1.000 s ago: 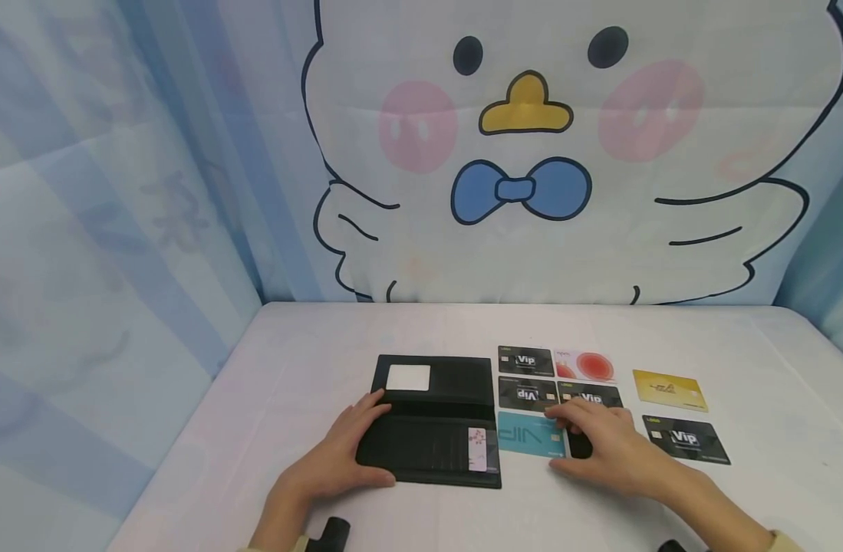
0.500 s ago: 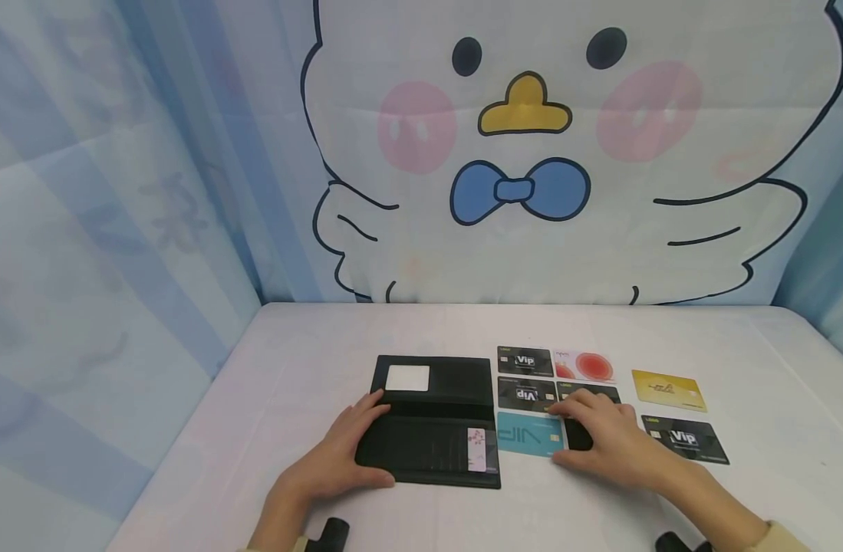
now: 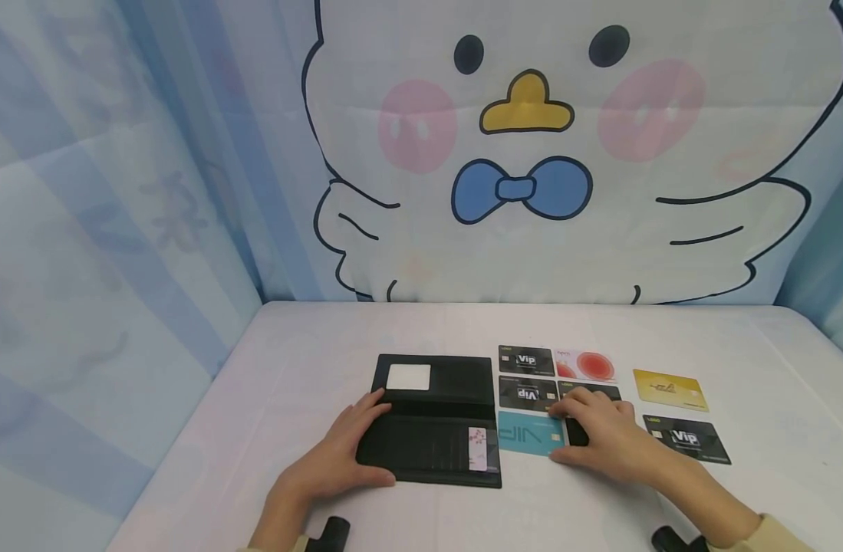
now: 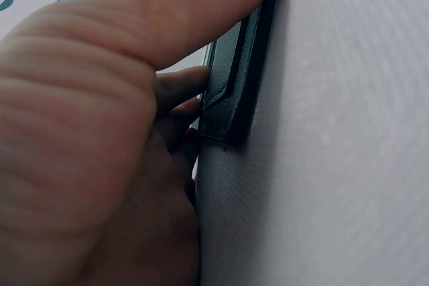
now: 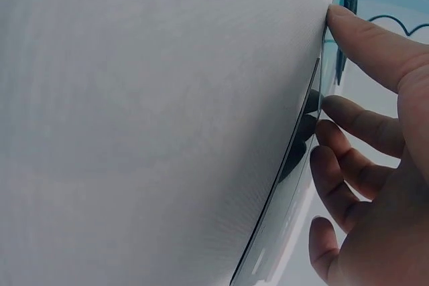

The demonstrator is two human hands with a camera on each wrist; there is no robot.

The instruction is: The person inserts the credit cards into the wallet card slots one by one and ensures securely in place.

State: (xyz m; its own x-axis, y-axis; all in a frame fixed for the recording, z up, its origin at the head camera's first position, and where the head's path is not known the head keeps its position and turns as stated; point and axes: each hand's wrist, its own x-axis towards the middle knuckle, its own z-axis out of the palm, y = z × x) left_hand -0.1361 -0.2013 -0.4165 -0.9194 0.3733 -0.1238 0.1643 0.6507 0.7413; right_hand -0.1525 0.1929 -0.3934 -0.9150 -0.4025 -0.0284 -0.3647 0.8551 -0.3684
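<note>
A black open wallet (image 3: 428, 452) lies flat on the table with a pink-and-white flowered card (image 3: 477, 449) in a slot of its near half. My left hand (image 3: 338, 452) rests at its left side, fingers along the left edge and thumb at the near edge. My right hand (image 3: 607, 441) is spread beside a teal card (image 3: 530, 434) printed with VIP; index finger and thumb touch around its right corners. Between those fingers shows a black card (image 3: 576, 432), mostly hidden by the hand. In the right wrist view the bent fingertips (image 5: 324, 152) come right at a card's surface.
Beyond the teal card lie black Vip cards (image 3: 526, 360) and a red-and-white card (image 3: 585, 366). Farther right are a gold card (image 3: 670, 389) and another black Vip card (image 3: 686, 439). A cartoon-printed curtain (image 3: 531, 253) hangs behind the table (image 3: 221, 475).
The right thumb has shifted slightly up along the teal card's near right corner. The left hand and the wallet stay where they were.
</note>
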